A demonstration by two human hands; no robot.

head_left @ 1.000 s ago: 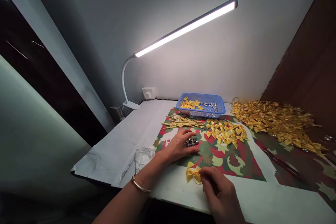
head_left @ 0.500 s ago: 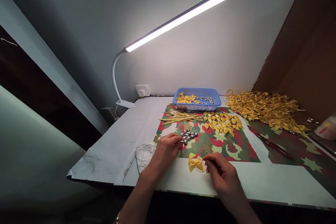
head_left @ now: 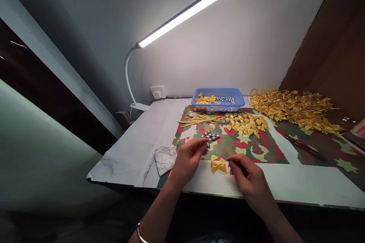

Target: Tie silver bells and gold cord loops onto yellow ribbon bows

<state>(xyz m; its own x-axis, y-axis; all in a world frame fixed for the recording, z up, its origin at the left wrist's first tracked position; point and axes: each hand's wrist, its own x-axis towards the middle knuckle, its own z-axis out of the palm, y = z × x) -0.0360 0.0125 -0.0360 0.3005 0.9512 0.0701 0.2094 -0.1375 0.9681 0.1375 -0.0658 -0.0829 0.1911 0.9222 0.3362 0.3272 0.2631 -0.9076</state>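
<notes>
My right hand pinches the thin cord of a yellow ribbon bow, which hangs just left of the fingertips above the white table front. My left hand is closed in a pinch in front of a small cluster of silver jingle bells. Whether a bell sits between its fingertips is hidden. Behind the bells lies a bundle of gold cords. Right of that, many loose yellow bows are spread on the patterned sheet.
A blue basket with bows and bells stands by the wall. A large heap of gold bows with cords lies at right, near dark scissors-like tools. Crumpled white paper is left of my left hand. A lamp shines overhead.
My left hand has drawn slightly right and back from the bells, its fingers pinched. My right hand still holds the bow's cord. The camera view has shifted a little.
</notes>
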